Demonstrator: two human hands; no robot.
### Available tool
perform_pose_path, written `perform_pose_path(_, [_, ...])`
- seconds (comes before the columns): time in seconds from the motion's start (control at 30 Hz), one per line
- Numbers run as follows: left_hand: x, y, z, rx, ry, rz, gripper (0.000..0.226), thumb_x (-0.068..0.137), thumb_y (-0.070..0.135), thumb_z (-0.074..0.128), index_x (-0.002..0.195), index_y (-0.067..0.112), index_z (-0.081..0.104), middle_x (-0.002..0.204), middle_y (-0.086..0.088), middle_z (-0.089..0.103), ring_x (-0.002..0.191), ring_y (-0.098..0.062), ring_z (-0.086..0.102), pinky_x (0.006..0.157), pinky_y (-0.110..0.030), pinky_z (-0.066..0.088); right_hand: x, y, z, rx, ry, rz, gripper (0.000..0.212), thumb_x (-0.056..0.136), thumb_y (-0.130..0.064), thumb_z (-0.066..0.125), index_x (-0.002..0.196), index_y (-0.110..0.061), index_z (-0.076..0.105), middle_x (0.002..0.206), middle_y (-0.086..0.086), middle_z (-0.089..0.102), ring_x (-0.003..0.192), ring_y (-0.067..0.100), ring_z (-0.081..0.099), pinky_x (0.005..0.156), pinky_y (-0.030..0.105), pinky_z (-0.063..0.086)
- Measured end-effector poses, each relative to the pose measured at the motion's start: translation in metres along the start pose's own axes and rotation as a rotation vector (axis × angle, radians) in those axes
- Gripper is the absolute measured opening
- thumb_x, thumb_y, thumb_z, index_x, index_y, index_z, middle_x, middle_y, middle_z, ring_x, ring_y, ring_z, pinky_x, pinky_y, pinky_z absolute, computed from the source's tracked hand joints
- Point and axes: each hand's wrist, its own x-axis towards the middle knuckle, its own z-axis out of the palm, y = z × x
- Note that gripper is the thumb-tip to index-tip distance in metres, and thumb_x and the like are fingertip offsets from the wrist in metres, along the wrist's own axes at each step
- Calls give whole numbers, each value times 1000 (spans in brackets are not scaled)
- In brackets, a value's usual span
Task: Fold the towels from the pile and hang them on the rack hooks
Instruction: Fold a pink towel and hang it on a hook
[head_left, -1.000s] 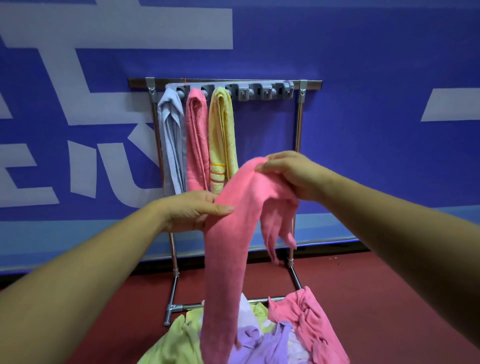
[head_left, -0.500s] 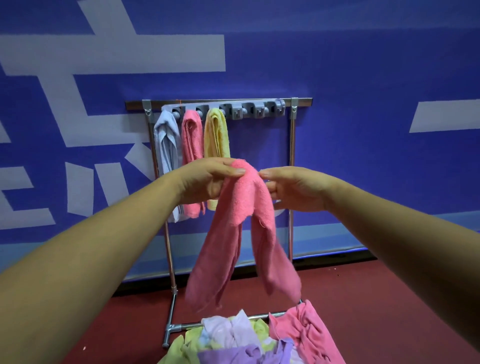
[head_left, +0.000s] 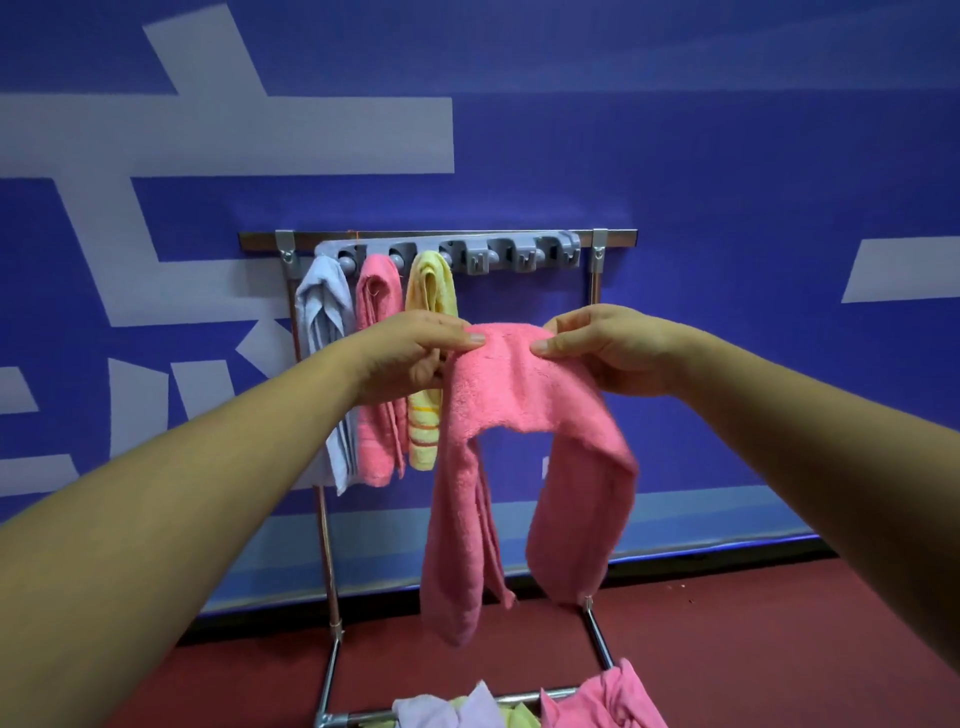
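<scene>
Both arms reach straight out, the left hand (head_left: 415, 353) and right hand (head_left: 608, 348) level. Each grip is closed in a pinch on the top fold of the pink towel (head_left: 519, 395), thumb over, fingers under. Its two ends dangle toward 6 o'clock. The white strokes (head_left: 260, 135) on the blue wall (head_left: 727, 156) are cut off and unreadable. At 11 o'clock the rack (head_left: 618, 237) carries three hung towels (head_left: 376, 291), partly hidden by the left hand. The pile (head_left: 602, 699) at 6 o'clock is cropped.

left hand (head_left: 415, 358) & right hand (head_left: 613, 353) bare, forearms (head_left: 208, 493) too.
</scene>
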Motion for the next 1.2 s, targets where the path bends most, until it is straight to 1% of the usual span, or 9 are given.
perform_pose_path(0.1, [25,4,-12,77,67,18,30,91,13,63,109,-11,60,91,-9,58,84,-15,56,83,-30,45,23,-6,-17,-76,47,-54,19,80,-19,74,76,-9,59,69,4,59,62,14,56,59,24,49])
perform_pose_path(0.2, [48,9,-28,286,123,51,13,93,15,64,85,4,68,77,1,61,73,-7,57,74,-21,47,47,-19,-37,-92,148,-128,21,84,-16,76,70,-13,61,68,3,56,63,14,52,60,26,44])
perform_pose_path(0.3, [73,18,-43,334,165,102,20,92,14,65,98,-5,69,88,-8,62,82,-13,57,79,-25,45,74,-32,-55,-200,262,-136,34,88,-9,73,57,-16,61,57,-2,54,52,9,51,49,21,42])
perform_pose_path(0.47, [129,39,-64,357,295,175,6,91,6,62,88,4,66,85,-12,53,82,-22,44,79,-35,36,125,-46,-81,-283,442,-113,16,84,-16,78,79,-10,64,66,4,56,58,15,52,50,25,43])
perform_pose_path(0.73, [192,47,-119,612,449,88,11,87,18,71,93,9,73,77,1,64,68,-12,52,66,-26,41,189,-55,-98,-677,624,-181,17,88,-27,75,89,-10,73,65,-2,58,52,9,50,35,13,36])
perform_pose_path(0.8, [199,42,-128,733,408,30,14,88,24,72,95,11,74,83,1,67,74,-13,58,74,-28,46,205,-59,-95,-822,629,-203,22,91,-27,71,95,-6,72,73,3,62,61,14,53,44,16,41])
perform_pose_path(0.9, [206,33,-136,934,415,-15,19,90,32,70,101,17,74,104,1,70,99,-17,62,93,-33,48,231,-59,-93,-922,626,-201,28,92,-28,67,103,-3,73,99,13,72,84,25,62,73,29,48])
perform_pose_path(1.0, [219,20,-132,944,546,42,17,93,28,65,101,15,72,105,-4,70,100,-23,62,84,-31,46,251,-49,-95,-946,734,-149,26,90,-31,65,102,-9,73,99,9,73,93,30,64,102,43,42])
perform_pose_path(1.2, [237,5,-122,1208,725,29,17,91,24,57,95,14,71,96,-6,70,101,-30,60,87,-38,25,265,-23,-91,-1153,878,-114,32,92,-46,62,100,-14,64,95,3,64,99,30,57,103,48,28])
